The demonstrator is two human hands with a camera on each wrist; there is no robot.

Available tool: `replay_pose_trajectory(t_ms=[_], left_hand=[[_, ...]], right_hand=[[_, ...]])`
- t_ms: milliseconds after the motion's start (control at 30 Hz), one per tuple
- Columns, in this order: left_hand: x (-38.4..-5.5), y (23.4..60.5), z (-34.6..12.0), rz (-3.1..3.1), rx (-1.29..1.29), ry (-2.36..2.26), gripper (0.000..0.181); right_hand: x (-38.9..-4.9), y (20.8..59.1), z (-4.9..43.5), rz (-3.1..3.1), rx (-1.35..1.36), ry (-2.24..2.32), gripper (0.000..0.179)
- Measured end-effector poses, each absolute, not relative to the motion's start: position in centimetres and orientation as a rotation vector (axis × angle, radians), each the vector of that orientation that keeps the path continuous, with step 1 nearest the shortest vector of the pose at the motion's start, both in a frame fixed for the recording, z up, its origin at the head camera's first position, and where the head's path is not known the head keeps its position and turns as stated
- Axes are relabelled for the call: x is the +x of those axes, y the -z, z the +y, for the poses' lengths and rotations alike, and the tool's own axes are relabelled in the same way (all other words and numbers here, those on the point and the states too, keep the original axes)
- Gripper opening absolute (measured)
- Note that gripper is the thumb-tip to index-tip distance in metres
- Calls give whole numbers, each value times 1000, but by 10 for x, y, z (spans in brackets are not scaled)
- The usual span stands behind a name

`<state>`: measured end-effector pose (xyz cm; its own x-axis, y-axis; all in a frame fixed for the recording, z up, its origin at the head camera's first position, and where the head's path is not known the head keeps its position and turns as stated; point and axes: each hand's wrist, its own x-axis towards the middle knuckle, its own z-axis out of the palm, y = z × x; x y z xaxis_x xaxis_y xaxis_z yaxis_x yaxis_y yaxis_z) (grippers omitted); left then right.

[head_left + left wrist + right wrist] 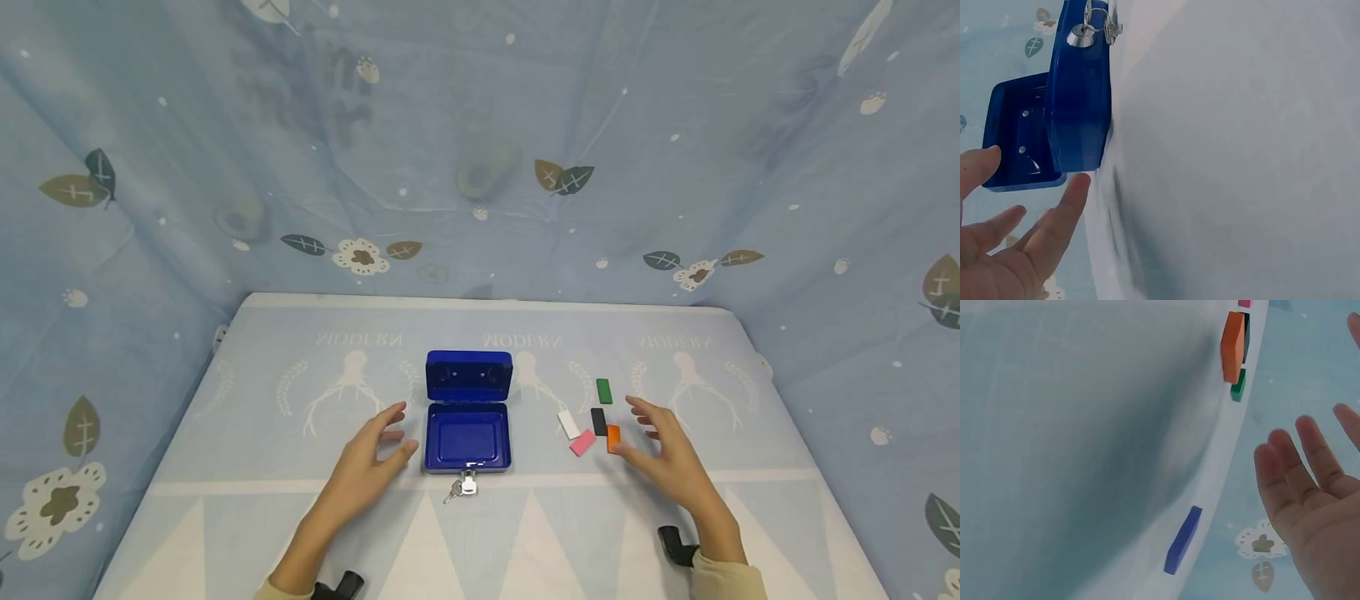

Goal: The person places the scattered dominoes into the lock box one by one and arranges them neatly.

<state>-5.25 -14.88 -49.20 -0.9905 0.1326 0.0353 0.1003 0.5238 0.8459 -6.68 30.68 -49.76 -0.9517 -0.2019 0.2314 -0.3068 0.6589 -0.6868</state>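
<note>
A blue metal cash box (468,442) stands on the table with its lid (469,375) raised and no contents visible inside. Keys (452,492) hang at the lock (468,482) on its front. Just left of the box, my left hand (367,467) hovers with fingers spread, holding nothing. My right hand (667,458) is likewise spread and unloaded, beside a group of small flat blocks: orange (613,439), black (598,422), green (603,391), white (568,425) and pink (582,442). In the right wrist view a blue block (1183,540) lies apart; the head view does not show it.
A pale patterned cloth (525,508) covers the table. Blue printed curtains (480,125) hang behind it and along both sides. Black wrist mounts (677,547) are on both forearms.
</note>
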Motion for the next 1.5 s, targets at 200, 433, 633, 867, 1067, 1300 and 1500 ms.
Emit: replay_pose_trajectory(t_ms=[200,433,633,867,1067,1300,1500], left_hand=[[-55,497,-145,2500,98,-1674,59],[-57,504,-139,2257,7,-1838,57],[-59,509,-136,2170,-21,-1872,55],[-59,512,-134,2159,-20,-1868,56],[-59,513,-135,2131,9,-1869,57],[-60,515,-136,2081,-11,-1883,57],[-60,515,-136,2065,-15,-1892,57]], right_hand=[[-69,505,314,-2812,365,-1288,70],[-71,506,317,-2967,185,-1465,66],[-74,509,317,-2992,128,-1497,66],[-75,513,318,-3012,127,-1474,62],[-77,516,317,-3016,129,-1455,56],[-78,517,316,-3033,160,-1383,52],[-79,517,314,-3038,184,-1332,49]])
